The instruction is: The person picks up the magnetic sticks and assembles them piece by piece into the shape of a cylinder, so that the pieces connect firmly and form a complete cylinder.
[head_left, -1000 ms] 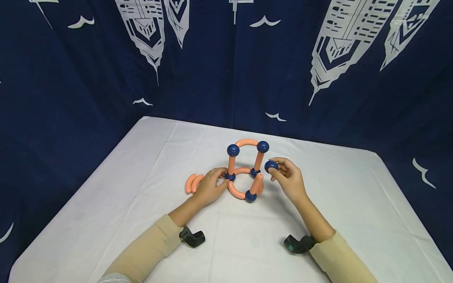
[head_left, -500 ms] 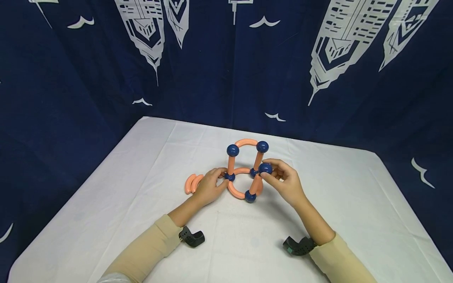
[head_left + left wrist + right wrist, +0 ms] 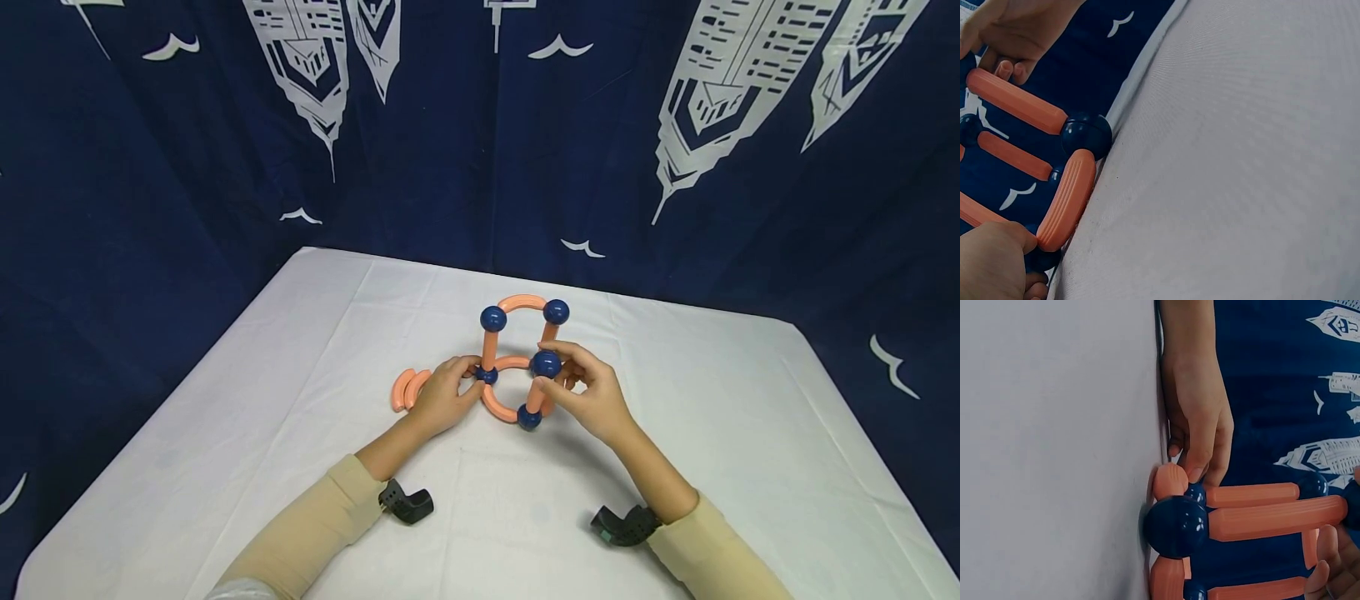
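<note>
A frame of blue balls and orange rods stands on the table. In the head view my left hand (image 3: 442, 398) pinches the blue ball (image 3: 487, 375) at the left of its base. My right hand (image 3: 596, 398) holds another blue ball (image 3: 547, 364) between thumb and fingers, at the top of the upright front rod (image 3: 535, 396). In the right wrist view that rod (image 3: 1279, 517) spans from a base ball (image 3: 1176, 526) to the ball at the right edge. Behind, an orange arch (image 3: 522, 302) joins two raised balls. The right hand hides part of the base.
Loose curved orange pieces (image 3: 403, 390) lie left of the frame, partly behind the left hand. A white cloth covers the table (image 3: 360, 317). A dark blue curtain (image 3: 450, 192) with white prints hangs behind it.
The right hand has moved left with its blue ball, from beside the frame to the top of the front rod. The left hand has stayed at the base ball.
</note>
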Action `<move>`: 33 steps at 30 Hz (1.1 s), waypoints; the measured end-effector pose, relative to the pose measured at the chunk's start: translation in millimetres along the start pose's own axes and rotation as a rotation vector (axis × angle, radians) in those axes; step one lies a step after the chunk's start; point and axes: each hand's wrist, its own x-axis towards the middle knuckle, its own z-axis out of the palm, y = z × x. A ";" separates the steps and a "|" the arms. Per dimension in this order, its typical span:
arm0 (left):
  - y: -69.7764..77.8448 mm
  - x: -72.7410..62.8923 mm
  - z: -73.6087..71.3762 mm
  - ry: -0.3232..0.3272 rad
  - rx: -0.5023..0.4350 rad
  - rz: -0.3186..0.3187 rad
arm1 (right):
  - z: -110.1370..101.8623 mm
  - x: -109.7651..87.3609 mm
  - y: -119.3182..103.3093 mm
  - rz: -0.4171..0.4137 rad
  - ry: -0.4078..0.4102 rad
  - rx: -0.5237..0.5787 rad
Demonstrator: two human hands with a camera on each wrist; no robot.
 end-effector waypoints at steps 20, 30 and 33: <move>-1.0 0.0 -0.5 0.000 -0.008 0.002 | 8.5 -18.7 52.0 0.152 -0.102 0.020; -0.5 -0.5 -0.4 -0.003 0.006 0.006 | -0.4 -23.9 73.0 0.223 -0.268 0.025; -0.6 -0.6 0.0 -0.002 0.005 0.005 | -2.0 -23.1 63.8 0.217 -0.286 0.001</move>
